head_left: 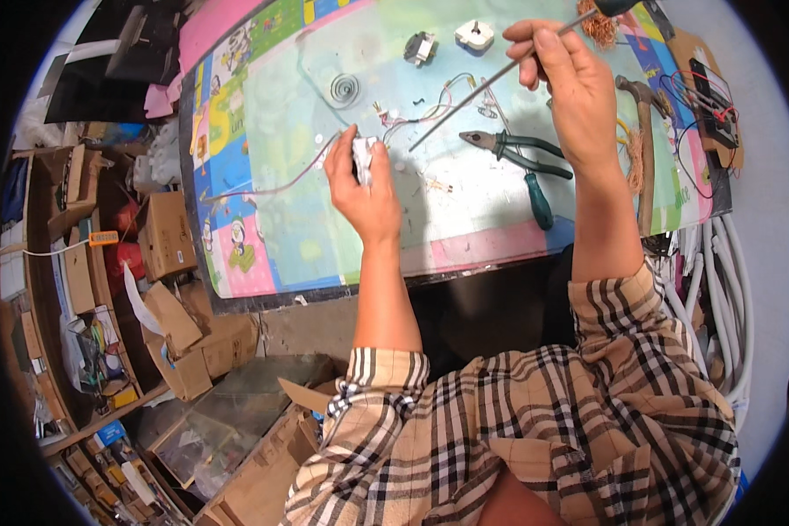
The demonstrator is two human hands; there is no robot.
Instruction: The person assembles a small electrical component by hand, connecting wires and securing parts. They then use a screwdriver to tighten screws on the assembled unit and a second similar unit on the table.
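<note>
Left hand [364, 180] grips a small wired white part [363, 158], right hand [563, 74] pinches a thin metal rod [491, 88] above it, not yet touching; pliers [508, 147] lie unused beside.

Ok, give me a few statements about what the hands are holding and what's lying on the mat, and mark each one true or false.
1. The left hand holds a small white part with thin wires trailing from it. True.
2. The right hand is empty. False: its fingers pinch a long thin metal rod.
3. Green-handled pliers lie on the mat. True.
4. The hammer lies at the mat's left edge. False: it lies near the right edge.
5. The rod's tip rests inside the white part. False: it ends apart from it, to the right.
</note>
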